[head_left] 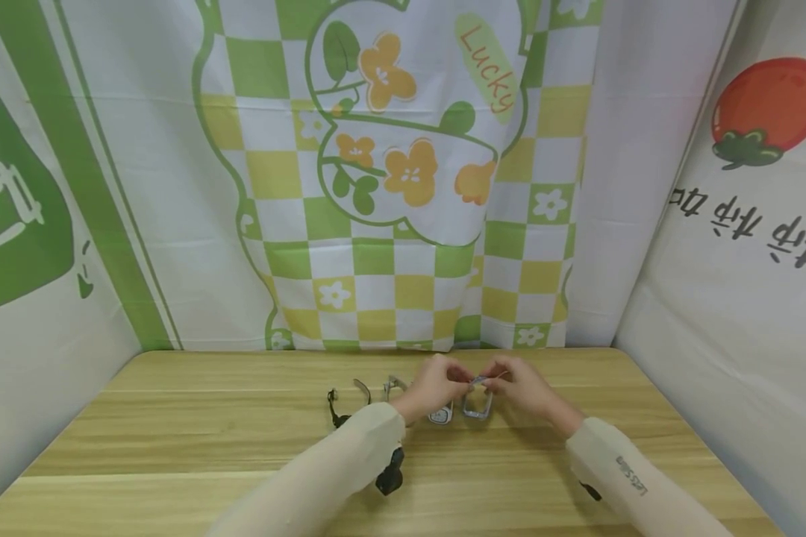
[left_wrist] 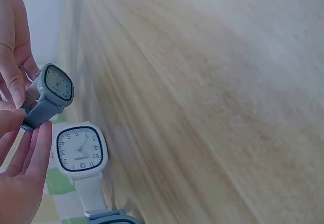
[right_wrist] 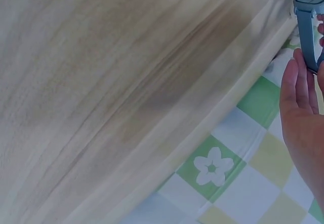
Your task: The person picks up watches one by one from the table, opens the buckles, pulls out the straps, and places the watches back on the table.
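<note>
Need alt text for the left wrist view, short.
Fingers of two hands hold a grey-blue watch by its strap, above a white watch with a dark-rimmed square dial lying on the wooden table. Checked cloth shows at the lower left corner.

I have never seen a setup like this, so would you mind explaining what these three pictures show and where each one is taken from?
There is no machine here: a person works with two bare hands at a wooden table hung round with printed cloth. The large picture comes from a camera on the person's head, looking down at both hands. The two smaller ones come from cameras strapped to each wrist, so they look tilted and very close.

In the head view, the left hand and right hand meet over the table and together hold a blue-grey watch, pinched by its strap; the left wrist view shows its face best. Below it, a white watch with a dark-rimmed dial lies on the table. Further left lie a few more small items, which look like watches or straps but are too small to identify for certain.
</note>
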Demonstrator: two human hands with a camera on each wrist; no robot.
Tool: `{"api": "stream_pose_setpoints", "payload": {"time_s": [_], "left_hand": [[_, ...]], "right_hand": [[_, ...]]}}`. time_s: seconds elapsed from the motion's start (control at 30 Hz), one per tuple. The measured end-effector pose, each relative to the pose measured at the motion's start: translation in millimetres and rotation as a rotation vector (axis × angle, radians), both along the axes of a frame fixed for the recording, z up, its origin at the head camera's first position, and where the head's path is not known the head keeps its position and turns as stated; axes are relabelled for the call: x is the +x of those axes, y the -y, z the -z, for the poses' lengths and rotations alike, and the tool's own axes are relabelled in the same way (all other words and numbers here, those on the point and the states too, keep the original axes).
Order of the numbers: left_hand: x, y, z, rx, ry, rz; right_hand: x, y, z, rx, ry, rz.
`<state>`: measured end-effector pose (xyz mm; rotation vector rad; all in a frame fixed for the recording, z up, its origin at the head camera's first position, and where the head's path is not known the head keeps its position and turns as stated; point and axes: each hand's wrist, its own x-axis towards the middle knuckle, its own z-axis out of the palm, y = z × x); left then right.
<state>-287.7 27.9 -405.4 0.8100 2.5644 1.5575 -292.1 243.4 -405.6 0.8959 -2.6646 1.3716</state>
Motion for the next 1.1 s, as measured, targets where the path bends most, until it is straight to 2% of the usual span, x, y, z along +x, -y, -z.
{"api": "stream_pose_setpoints", "payload": {"time_s": [0.13,0.3,0.57,0.9,1.1], "left_hand": [[1.1,-1.1,-1.4,0.013,0.028,-0.012],[3.1,-3.0,-3.8,0.020,0.059,-0.029],[4.3,-5.1,-5.2,0.042,0.040,-0.036],[4.1,-5.7,-2.7,0.042,0.018,-0.051],[5.8,-5.0,-0.6,0.049,0.047,-0.043]], "right_hand": [[-0.9,-2.5,-1.6,-0.019,0.045,-0.002],[-0.4,-5.3,-5.0,0.005,0.072,-0.011],[1.9,-6.7,-9.9,-0.011,0.098,-0.025],[-0.5,-7.1,-7.3,-0.043,0.115,-0.019],[1.1,-8.5,-6.0,-0.038,0.110,0.001]]}}
